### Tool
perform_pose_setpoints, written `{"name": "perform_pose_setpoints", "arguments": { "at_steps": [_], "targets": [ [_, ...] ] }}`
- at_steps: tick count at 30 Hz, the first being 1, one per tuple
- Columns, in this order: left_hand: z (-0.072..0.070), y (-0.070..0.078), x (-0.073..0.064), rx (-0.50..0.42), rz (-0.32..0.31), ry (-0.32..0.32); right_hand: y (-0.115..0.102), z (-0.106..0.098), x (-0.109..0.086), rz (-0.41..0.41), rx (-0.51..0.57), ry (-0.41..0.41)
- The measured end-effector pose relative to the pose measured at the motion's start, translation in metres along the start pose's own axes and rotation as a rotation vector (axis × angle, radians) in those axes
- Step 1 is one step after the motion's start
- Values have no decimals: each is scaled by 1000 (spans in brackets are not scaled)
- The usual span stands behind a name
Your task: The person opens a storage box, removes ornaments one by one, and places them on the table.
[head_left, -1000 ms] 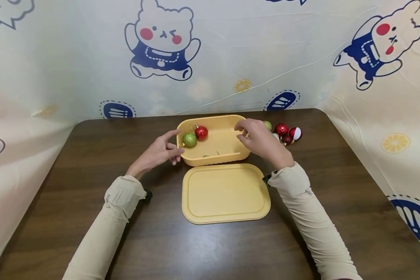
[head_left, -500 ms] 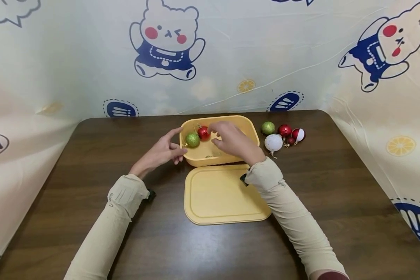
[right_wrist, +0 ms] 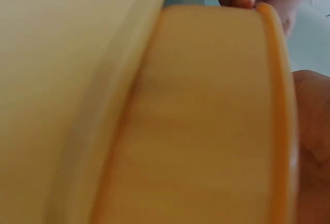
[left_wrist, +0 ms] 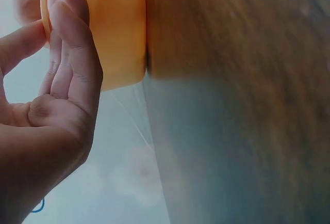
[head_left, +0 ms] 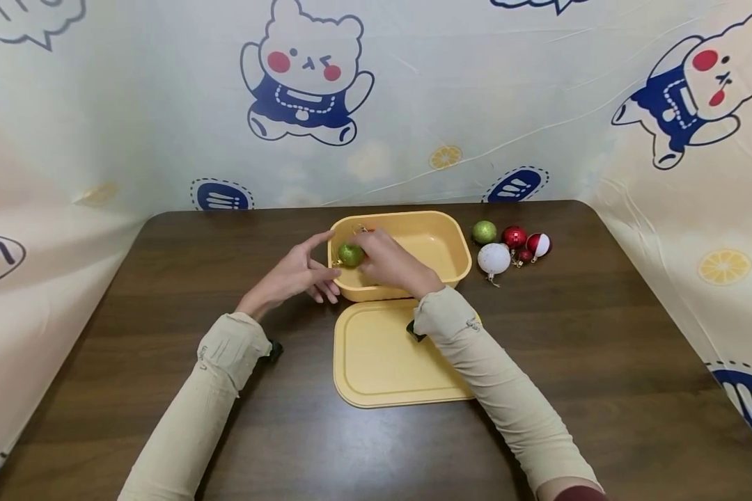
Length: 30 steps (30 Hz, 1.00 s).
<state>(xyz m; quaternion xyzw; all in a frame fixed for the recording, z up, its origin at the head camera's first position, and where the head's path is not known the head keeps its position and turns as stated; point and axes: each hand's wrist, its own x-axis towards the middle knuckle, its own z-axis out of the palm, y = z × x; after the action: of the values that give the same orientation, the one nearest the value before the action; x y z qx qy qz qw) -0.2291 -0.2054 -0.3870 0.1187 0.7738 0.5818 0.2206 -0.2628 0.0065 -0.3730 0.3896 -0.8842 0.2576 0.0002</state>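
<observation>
In the head view, a yellow box [head_left: 426,216] without its cover stands near the table's back edge. My left hand [head_left: 291,273] holds its left end, index finger and thumb at the rim; the left wrist view shows these fingers [left_wrist: 72,53] against the wall. My right hand [head_left: 395,264] reaches down inside, fingers beside a glittery green Christmas ball [head_left: 351,255]. A red ball is almost wholly hidden behind this hand. Whether the fingertips pinch a ball cannot be seen. In the right wrist view the box's near wall [right_wrist: 206,105] covers most of the right hand [right_wrist: 312,126].
The flat yellow lid [head_left: 376,376] lies in front of the box, under the right forearm. To the right are a green ball [head_left: 484,232], a white ball [head_left: 494,259], a red ball [head_left: 514,236], a red-and-white ball [head_left: 538,244] and a small dark red ball [head_left: 525,255].
My right hand has moved left from the box's right end to the balls at its left, covering the red one. The left hand stays at the rim. The whole head view has shifted slightly.
</observation>
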Motion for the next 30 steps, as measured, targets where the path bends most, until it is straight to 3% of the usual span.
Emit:
{"name": "perform_pose_setpoints", "arguments": {
  "at_steps": [10, 17, 21, 30],
  "targets": [
    [1, 0, 1, 19, 10, -11, 1, 15, -1, 163, -18, -49],
    [-1, 0, 0, 19, 22, -10, 2, 16, 0, 79, -45, 27],
    [-1, 0, 0, 36, 31, 0, 3, 16, 0, 32, -9, 83],
    [2, 2, 2, 41, 26, -5, 5, 15, -2, 54, -21, 94]
  ]
}}
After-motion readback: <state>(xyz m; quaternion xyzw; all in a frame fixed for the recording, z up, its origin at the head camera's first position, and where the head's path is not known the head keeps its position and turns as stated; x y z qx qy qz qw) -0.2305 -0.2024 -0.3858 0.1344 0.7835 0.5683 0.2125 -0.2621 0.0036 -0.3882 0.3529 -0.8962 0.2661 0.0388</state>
